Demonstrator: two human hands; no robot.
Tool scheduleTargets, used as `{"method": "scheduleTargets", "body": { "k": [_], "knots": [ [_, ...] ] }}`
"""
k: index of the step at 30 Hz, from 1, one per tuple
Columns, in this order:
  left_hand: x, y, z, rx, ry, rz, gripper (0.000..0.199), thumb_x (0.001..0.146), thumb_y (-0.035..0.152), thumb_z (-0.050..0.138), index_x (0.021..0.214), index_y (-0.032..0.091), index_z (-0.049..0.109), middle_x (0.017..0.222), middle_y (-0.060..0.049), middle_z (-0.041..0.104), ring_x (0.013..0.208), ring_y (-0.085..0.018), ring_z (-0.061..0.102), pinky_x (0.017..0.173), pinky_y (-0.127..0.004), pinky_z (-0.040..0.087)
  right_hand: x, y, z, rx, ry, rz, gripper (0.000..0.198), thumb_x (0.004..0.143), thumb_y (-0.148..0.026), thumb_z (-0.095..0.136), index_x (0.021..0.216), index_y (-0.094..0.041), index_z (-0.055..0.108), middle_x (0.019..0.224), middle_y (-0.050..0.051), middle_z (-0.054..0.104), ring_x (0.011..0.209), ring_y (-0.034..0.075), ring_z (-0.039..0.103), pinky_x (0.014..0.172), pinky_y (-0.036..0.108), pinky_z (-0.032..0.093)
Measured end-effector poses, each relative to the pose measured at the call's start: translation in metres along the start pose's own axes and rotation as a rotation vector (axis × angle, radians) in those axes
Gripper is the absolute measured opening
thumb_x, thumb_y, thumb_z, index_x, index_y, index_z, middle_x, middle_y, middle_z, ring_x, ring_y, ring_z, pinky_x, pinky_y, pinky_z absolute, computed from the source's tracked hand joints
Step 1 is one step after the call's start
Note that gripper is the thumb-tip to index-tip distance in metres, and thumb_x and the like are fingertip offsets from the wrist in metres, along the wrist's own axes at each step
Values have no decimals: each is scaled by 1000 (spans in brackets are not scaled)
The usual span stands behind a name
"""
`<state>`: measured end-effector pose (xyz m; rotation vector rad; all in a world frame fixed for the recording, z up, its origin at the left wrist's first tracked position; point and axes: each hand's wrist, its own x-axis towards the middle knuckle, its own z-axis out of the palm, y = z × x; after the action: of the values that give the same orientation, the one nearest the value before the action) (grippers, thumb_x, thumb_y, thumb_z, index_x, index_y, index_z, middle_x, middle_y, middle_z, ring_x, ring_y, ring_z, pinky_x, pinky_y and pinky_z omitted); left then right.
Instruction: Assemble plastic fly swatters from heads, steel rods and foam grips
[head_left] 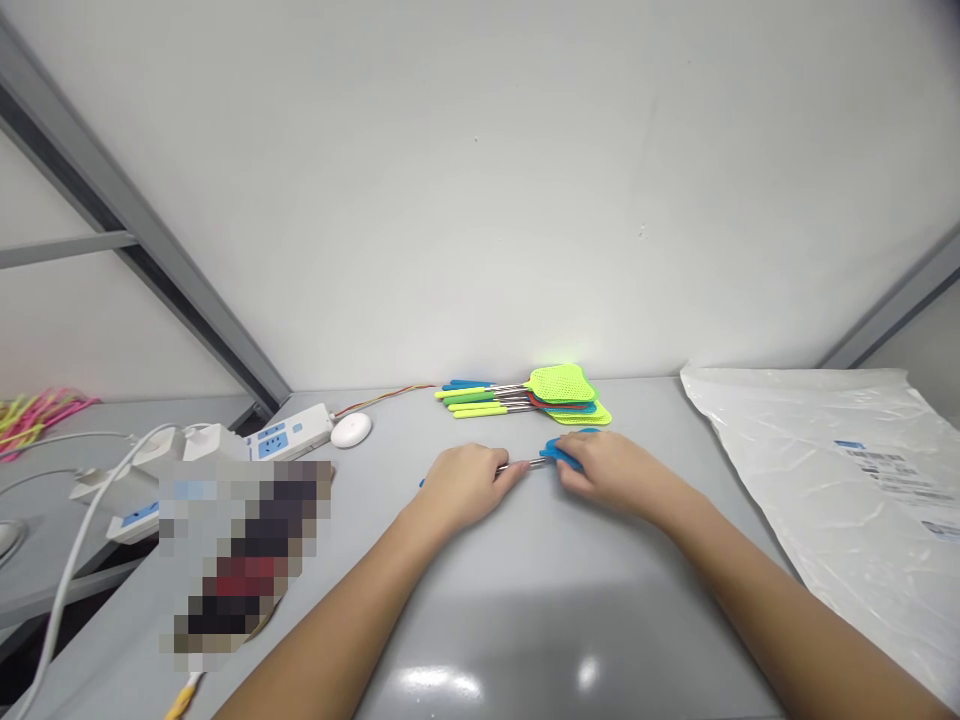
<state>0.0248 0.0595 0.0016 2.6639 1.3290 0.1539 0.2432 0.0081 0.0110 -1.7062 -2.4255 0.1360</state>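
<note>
A blue fly swatter (568,453) with a thin metal shaft is held between both hands, low over the grey table. My left hand (469,482) wraps round its handle end, and just a blue tip pokes out on the left. Fingers of my right hand (611,470) close over the blue head, hiding most of it. Behind the hands lies a stack of fly swatters (562,384) with yellow-green, green, blue and red parts, their heads to the right and handles to the left.
On the right lies a large white plastic mailing bag (840,480) with a printed label. Power strips (292,432) with white cables, a round white device (351,430) and a pixelated object (251,560) occupy the left. A wall (480,200) rises behind the table (562,620).
</note>
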Motion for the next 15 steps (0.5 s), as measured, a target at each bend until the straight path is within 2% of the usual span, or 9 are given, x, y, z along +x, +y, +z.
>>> {"method": "scheduleTargets", "body": {
  "k": [4,11,15],
  "knots": [
    [1,-1,0,-34,5,-14,56,92,59,22,67,22,56,67,-3,62,61,-18,53,52,-28,23,3,-2,3,-40,5,-20,26,93,-37,39,88,-19,58,85,3,66,74,16,60,59,26,32],
    [3,-11,-6,-137,-27,-65,58,89,64,24,58,21,48,56,-2,55,54,-16,47,52,-28,20,2,-1,6,-215,37,-4,16,90,-22,44,93,-18,59,88,4,66,74,16,61,56,27,30],
    [4,-13,-5,-210,-20,-77,59,87,67,24,56,20,42,52,0,49,51,-15,43,52,-29,20,0,-1,8,-280,65,-56,18,95,-24,41,93,-20,58,83,2,63,72,16,59,53,28,27]
  ]
}}
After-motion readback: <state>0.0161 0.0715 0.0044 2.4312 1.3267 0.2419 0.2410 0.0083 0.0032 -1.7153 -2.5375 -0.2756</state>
